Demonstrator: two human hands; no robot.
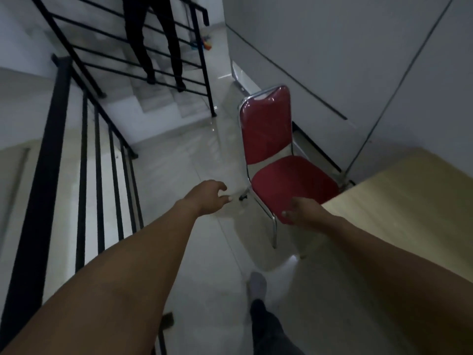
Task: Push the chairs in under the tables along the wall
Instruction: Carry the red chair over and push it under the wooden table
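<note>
A red padded chair with a chrome frame stands on the pale tiled floor, beside the far end of a light wooden table along the grey wall on the right. Its seat faces the table's end and part of the seat sits under the tabletop edge. My right hand rests over the near front corner of the seat, fingers curled; whether it grips the seat is unclear. My left hand hovers open over the floor, left of the chair, touching nothing.
A black metal railing runs along my left by a stairwell. A person in dark trousers stands on the stairs ahead. My foot in a grey sock is on the tiles. Colourful items lie on the far floor.
</note>
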